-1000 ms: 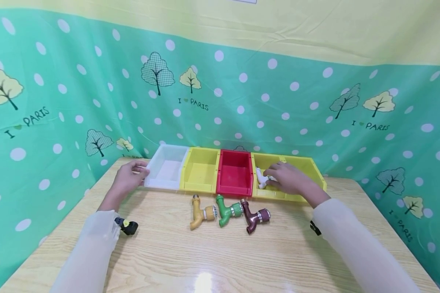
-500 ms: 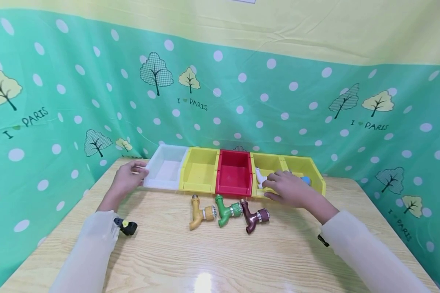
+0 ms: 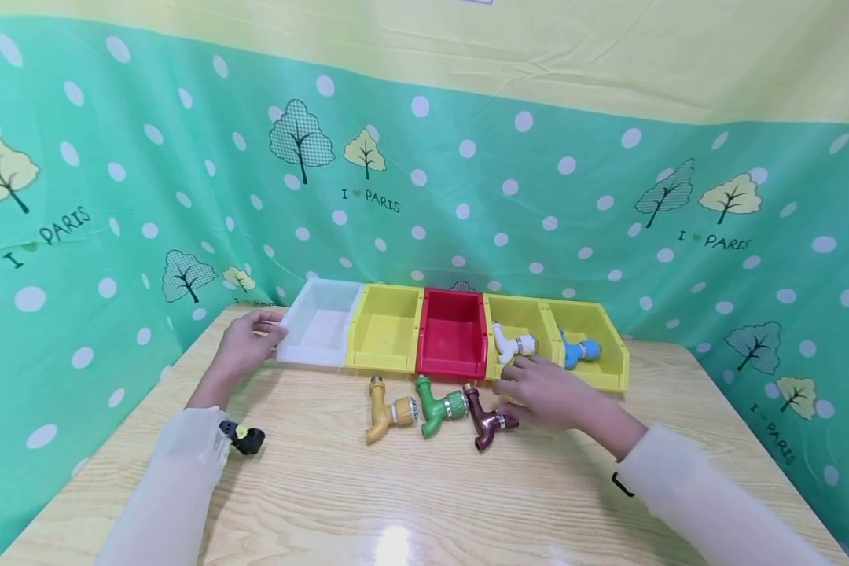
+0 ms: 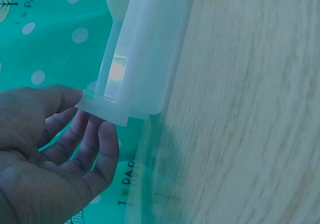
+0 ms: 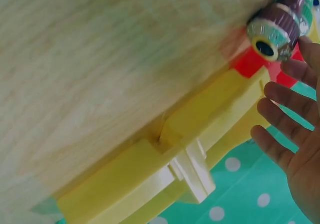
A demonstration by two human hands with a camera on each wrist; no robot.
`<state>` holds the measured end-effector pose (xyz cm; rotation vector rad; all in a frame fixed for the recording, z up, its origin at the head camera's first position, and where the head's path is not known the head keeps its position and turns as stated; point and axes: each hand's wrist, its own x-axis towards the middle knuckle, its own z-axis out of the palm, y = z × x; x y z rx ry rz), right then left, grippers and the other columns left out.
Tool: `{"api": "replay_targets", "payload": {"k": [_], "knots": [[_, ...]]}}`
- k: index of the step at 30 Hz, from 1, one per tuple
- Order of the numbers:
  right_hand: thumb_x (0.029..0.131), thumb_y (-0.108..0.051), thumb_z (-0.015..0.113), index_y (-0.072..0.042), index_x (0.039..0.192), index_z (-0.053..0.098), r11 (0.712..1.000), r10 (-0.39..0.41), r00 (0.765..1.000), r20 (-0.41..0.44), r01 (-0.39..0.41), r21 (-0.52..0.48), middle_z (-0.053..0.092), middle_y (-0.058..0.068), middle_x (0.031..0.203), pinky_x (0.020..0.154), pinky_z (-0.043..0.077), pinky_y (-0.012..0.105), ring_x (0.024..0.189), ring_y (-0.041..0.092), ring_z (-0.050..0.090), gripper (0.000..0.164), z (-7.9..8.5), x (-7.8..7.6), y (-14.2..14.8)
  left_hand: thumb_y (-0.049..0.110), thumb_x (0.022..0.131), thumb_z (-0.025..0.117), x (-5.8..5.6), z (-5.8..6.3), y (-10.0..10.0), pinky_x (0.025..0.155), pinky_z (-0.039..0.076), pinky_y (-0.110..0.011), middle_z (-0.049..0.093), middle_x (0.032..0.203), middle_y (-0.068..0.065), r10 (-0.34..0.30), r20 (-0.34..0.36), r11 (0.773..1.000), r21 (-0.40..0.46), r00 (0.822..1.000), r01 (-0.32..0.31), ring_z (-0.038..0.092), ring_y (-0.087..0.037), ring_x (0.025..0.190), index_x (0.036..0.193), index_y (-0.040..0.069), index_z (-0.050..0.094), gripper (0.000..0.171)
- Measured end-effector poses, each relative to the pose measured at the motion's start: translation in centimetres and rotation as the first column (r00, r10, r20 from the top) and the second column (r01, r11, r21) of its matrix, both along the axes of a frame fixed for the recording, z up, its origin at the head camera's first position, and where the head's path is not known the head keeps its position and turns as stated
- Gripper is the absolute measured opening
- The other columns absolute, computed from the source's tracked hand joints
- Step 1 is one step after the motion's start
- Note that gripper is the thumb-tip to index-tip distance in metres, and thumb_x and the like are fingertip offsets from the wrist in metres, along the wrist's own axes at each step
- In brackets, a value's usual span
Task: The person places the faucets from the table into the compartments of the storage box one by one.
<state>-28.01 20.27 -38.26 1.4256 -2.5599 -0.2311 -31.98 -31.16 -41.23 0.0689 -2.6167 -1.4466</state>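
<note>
In the head view my left hand (image 3: 249, 344) is at the left edge of the white bin (image 3: 323, 325); the left wrist view shows the thumb and fingers pinching the bin's corner rim. My right hand (image 3: 548, 395) is in front of the yellow bins, its fingertips right at the knob of the maroon tap (image 3: 486, 423). Seen from the right wrist, its fingers (image 5: 292, 104) are spread and loosely bent beside that knob. Left of the maroon tap lie a green tap (image 3: 435, 409) and a yellow tap (image 3: 382, 413) on the table.
A yellow bin (image 3: 385, 330) and a red bin (image 3: 454, 334) stand in the row. Further right, one yellow bin (image 3: 516, 310) holds a white tap (image 3: 507, 343), and the end yellow bin (image 3: 611, 358) holds a blue tap (image 3: 576, 350). A patterned curtain (image 3: 424, 196) hangs behind.
My right hand has come out of the bin with the white tap and moved down and toward me, to the maroon tap. The white and blue taps are now uncovered. The left hand stays put.
</note>
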Motion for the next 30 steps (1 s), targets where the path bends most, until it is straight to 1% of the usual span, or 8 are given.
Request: {"api": "replay_targets", "payload": {"k": [3,7,12,16,19,24,28,30], "knots": [[0.098,-0.043,0.069,-0.019,0.111,0.071,1.0,0.016,1.0,0.015,-0.016,0.017,0.069,-0.004,0.103,0.081,0.054,0.037,0.092,0.018,0.058,0.028,-0.3,0.4,-0.4,0.023,0.106,0.058,0.0,0.1,0.0,0.08,0.063,-0.032,0.056,0.127,-0.025,0.0,0.0,1.0,0.001,1.0,0.0,0.061,-0.037,0.109,0.139,-0.002,0.053,0.042],[0.099,-0.048,0.066,-0.021,0.113,0.071,0.998,0.038,0.999,0.009,-0.038,0.047,0.067,-0.005,0.103,0.082,0.054,0.037,0.092,0.018,0.057,0.031,-0.8,0.8,-0.9,0.023,0.106,0.058,0.1,0.2,0.0,0.081,0.063,-0.034,0.056,0.127,-0.025,0.003,0.001,1.0,0.004,1.0,-0.003,0.061,-0.037,0.109,0.139,-0.002,0.053,0.042],[0.099,-0.045,0.066,-0.021,0.113,0.069,0.995,0.067,0.998,0.012,-0.068,0.067,0.065,-0.006,0.1,0.083,0.054,0.037,0.092,0.017,0.058,0.028,-1.0,1.3,-1.4,0.023,0.106,0.058,0.1,0.2,0.1,0.081,0.063,-0.035,0.056,0.126,-0.025,0.002,0.004,1.0,0.004,1.0,-0.002,0.061,-0.037,0.109,0.139,-0.002,0.053,0.042],[0.099,-0.038,0.069,-0.023,0.117,0.067,0.996,0.069,0.994,0.083,-0.073,0.054,0.065,-0.007,0.101,0.084,0.054,0.036,0.094,0.016,0.058,0.023,-0.9,1.7,-1.6,0.023,0.106,0.058,0.1,0.3,0.1,0.082,0.063,-0.036,0.056,0.127,-0.025,0.004,0.006,1.0,0.003,1.0,-0.004,0.061,-0.037,0.109,0.139,-0.002,0.053,0.042],[0.099,-0.032,0.07,-0.026,0.122,0.067,0.996,0.073,0.988,0.133,-0.08,0.048,0.065,-0.007,0.103,0.083,0.054,0.036,0.094,0.015,0.057,0.024,-0.9,1.8,-1.7,0.023,0.106,0.058,0.1,0.2,0.1,0.082,0.063,-0.036,0.056,0.127,-0.025,0.005,0.008,1.0,0.002,1.0,-0.005,0.061,-0.037,0.11,0.14,-0.001,0.053,0.042],[0.098,-0.025,0.071,-0.032,0.123,0.069,0.993,0.101,0.982,0.158,-0.108,0.036,0.064,-0.006,0.102,0.079,0.052,0.032,0.091,0.014,0.054,0.026,-1.1,1.8,-1.7,0.023,0.106,0.059,0.0,0.1,0.0,0.082,0.063,-0.035,0.057,0.128,-0.025,0.007,0.013,1.0,0.005,1.0,-0.008,0.061,-0.037,0.111,0.14,-0.001,0.053,0.043],[0.099,-0.027,0.07,-0.035,0.123,0.069,0.992,0.112,0.978,0.177,-0.12,0.035,0.063,-0.006,0.101,0.078,0.05,0.029,0.09,0.013,0.053,0.025,-1.3,1.9,-1.8,0.024,0.106,0.059,0.0,0.1,0.0,0.081,0.062,-0.033,0.056,0.129,-0.025,0.009,0.017,1.0,0.005,1.0,-0.009,0.06,-0.037,0.112,0.14,-0.001,0.053,0.043],[0.1,-0.03,0.068,-0.036,0.124,0.069,0.993,0.102,0.975,0.198,-0.113,0.044,0.063,-0.006,0.103,0.08,0.051,0.03,0.091,0.012,0.053,0.025,-1.4,2.0,-1.8,0.025,0.106,0.059,0.0,0.1,0.0,0.081,0.062,-0.034,0.056,0.129,-0.025,0.009,0.018,1.0,0.006,1.0,-0.009,0.06,-0.037,0.112,0.14,-0.001,0.052,0.044]]}}
